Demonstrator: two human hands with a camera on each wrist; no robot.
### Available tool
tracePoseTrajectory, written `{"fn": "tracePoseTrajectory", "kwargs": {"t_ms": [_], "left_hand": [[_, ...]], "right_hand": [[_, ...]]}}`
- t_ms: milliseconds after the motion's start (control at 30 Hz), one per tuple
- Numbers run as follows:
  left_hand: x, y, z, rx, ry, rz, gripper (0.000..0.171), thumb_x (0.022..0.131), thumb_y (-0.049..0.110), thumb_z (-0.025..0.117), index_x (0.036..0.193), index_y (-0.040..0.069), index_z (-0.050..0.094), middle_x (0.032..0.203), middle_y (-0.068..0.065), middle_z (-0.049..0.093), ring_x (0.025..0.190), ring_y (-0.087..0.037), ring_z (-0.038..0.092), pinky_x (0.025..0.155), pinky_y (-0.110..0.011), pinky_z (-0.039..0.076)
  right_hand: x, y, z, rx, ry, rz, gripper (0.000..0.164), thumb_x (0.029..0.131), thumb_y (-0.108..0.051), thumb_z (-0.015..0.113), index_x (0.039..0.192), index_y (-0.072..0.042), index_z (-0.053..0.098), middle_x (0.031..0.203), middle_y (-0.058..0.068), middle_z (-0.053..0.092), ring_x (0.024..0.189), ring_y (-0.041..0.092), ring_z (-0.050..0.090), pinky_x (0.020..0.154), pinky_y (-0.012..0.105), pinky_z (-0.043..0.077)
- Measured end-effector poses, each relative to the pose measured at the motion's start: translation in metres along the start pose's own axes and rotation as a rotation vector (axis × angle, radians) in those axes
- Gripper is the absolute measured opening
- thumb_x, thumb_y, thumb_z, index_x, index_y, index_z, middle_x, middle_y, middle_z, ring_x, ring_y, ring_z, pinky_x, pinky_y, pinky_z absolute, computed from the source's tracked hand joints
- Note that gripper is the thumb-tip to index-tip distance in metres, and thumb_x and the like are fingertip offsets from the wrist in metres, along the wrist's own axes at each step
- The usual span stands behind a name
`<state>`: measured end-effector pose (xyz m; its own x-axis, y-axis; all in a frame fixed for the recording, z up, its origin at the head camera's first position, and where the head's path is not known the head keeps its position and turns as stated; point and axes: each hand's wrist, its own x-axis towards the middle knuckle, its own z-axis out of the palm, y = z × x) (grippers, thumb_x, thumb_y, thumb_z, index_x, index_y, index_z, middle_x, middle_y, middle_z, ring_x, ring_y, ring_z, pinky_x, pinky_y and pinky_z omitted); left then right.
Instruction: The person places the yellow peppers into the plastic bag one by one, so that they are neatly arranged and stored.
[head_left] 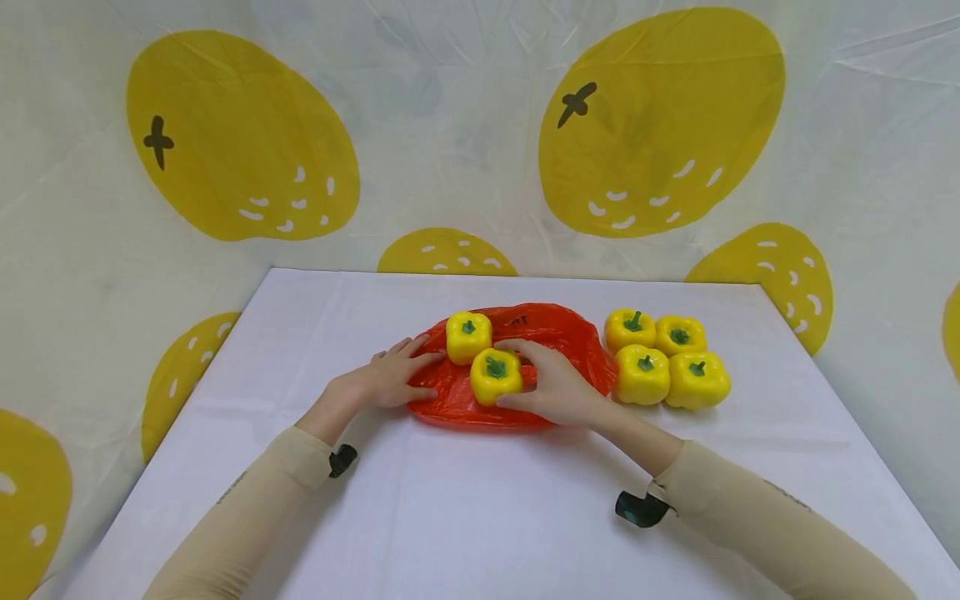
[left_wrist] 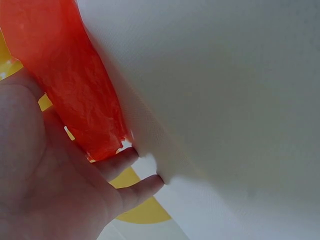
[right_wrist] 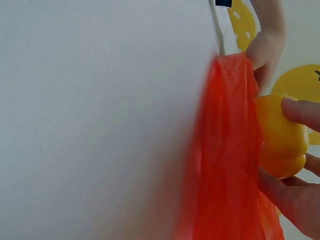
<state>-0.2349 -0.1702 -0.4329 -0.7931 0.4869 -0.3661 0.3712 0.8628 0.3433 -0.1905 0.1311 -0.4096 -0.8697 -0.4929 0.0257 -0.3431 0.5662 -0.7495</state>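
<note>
Right hand grips one of six yellow bell peppers; left hand, spread, touches one red plastic bag, lettering unclear.

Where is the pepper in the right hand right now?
In the head view, the held pepper is within the outline of the red bag, just left of the right hand, with another yellow pepper beyond it, slightly left.

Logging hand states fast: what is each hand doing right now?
Left hand: open, touching the red plastic bag.
Right hand: holding a yellow bell pepper.
</note>
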Motion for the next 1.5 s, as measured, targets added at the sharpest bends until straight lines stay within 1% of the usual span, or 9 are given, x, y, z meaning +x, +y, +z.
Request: {"fn": "tracePoseTrajectory", "kwargs": {"t_ms": [233, 433, 533, 633, 767, 900, 1133, 1400, 1500], "left_hand": [[0.000, 0.000, 0.001, -0.001, 0.000, 0.003, 0.074, 0.099, 0.049, 0.063, 0.162, 0.023, 0.035, 0.170, -0.014, 0.012, 0.154, -0.043, 0.007, 0.116, -0.071, 0.016], [-0.002, 0.003, -0.001, -0.014, -0.004, -0.005, 0.074, 0.099, 0.048, 0.064, 0.162, 0.024, 0.034, 0.171, -0.014, 0.012, 0.154, -0.043, 0.007, 0.116, -0.071, 0.015], [-0.002, 0.003, -0.002, -0.013, -0.003, -0.005, 0.074, 0.098, 0.048, 0.064, 0.162, 0.023, 0.035, 0.171, -0.014, 0.012, 0.154, -0.043, 0.007, 0.116, -0.071, 0.015], [-0.002, 0.003, -0.002, -0.011, -0.003, -0.008, 0.074, 0.099, 0.048, 0.064, 0.162, 0.023, 0.035, 0.171, -0.014, 0.012, 0.154, -0.043, 0.007, 0.116, -0.071, 0.016], [-0.002, 0.002, 0.000, -0.015, -0.002, -0.010, 0.074, 0.099, 0.047, 0.064, 0.162, 0.023, 0.035, 0.170, -0.014, 0.012, 0.154, -0.043, 0.007, 0.116, -0.071, 0.015], [-0.001, 0.001, 0.001, -0.019, 0.001, -0.006, 0.074, 0.099, 0.047, 0.064, 0.162, 0.023, 0.035, 0.170, -0.015, 0.013, 0.154, -0.043, 0.007, 0.116, -0.071, 0.015], [0.000, 0.000, 0.001, -0.009, 0.000, 0.000, 0.074, 0.099, 0.048, 0.063, 0.162, 0.023, 0.034, 0.170, -0.014, 0.012, 0.154, -0.043, 0.007, 0.117, -0.071, 0.015], [0.000, -0.001, 0.001, 0.000, -0.001, 0.002, 0.076, 0.099, 0.049, 0.063, 0.163, 0.024, 0.031, 0.171, -0.014, 0.011, 0.154, -0.044, 0.008, 0.116, -0.071, 0.014], [0.001, 0.000, 0.001, 0.002, -0.002, 0.002, 0.076, 0.099, 0.049, 0.063, 0.163, 0.024, 0.031, 0.171, -0.014, 0.011, 0.154, -0.044, 0.007, 0.116, -0.071, 0.014]], "right_hand": [[0.003, 0.002, 0.013, 0.043, -0.002, 0.035, 0.072, 0.087, -0.026, 0.085, 0.149, -0.019, 0.049, 0.145, -0.001, 0.053, 0.132, 0.023, 0.050, 0.103, 0.048, 0.050], [0.004, 0.003, 0.016, 0.048, -0.010, 0.053, 0.073, 0.087, -0.024, 0.085, 0.149, -0.021, 0.048, 0.145, -0.002, 0.051, 0.132, 0.023, 0.049, 0.102, 0.048, 0.051], [0.004, 0.004, 0.016, 0.057, -0.017, 0.070, 0.075, 0.086, -0.022, 0.085, 0.150, -0.020, 0.046, 0.146, -0.002, 0.051, 0.132, 0.022, 0.048, 0.103, 0.048, 0.050], [0.004, 0.004, 0.016, 0.064, -0.023, 0.076, 0.074, 0.087, -0.019, 0.084, 0.149, -0.017, 0.044, 0.146, 0.000, 0.051, 0.134, 0.024, 0.048, 0.103, 0.048, 0.050], [0.004, 0.002, 0.017, 0.051, -0.013, 0.070, 0.072, 0.086, -0.019, 0.085, 0.147, -0.015, 0.046, 0.143, 0.000, 0.052, 0.133, 0.023, 0.050, 0.103, 0.046, 0.051], [0.004, -0.001, 0.019, 0.043, 0.006, 0.063, 0.073, 0.084, -0.019, 0.086, 0.146, -0.014, 0.047, 0.142, 0.001, 0.053, 0.130, 0.023, 0.051, 0.103, 0.047, 0.051], [0.007, -0.005, 0.023, 0.064, 0.026, 0.068, 0.075, 0.084, -0.020, 0.086, 0.147, -0.013, 0.046, 0.142, 0.002, 0.052, 0.130, 0.025, 0.050, 0.105, 0.051, 0.048], [0.010, -0.009, 0.028, 0.092, 0.030, 0.075, 0.075, 0.085, -0.020, 0.086, 0.147, -0.014, 0.044, 0.143, 0.003, 0.050, 0.132, 0.027, 0.048, 0.105, 0.052, 0.048], [0.012, -0.008, 0.031, 0.087, 0.037, 0.074, 0.076, 0.084, -0.020, 0.087, 0.147, -0.014, 0.044, 0.143, 0.003, 0.050, 0.131, 0.026, 0.048, 0.104, 0.051, 0.049]]}}
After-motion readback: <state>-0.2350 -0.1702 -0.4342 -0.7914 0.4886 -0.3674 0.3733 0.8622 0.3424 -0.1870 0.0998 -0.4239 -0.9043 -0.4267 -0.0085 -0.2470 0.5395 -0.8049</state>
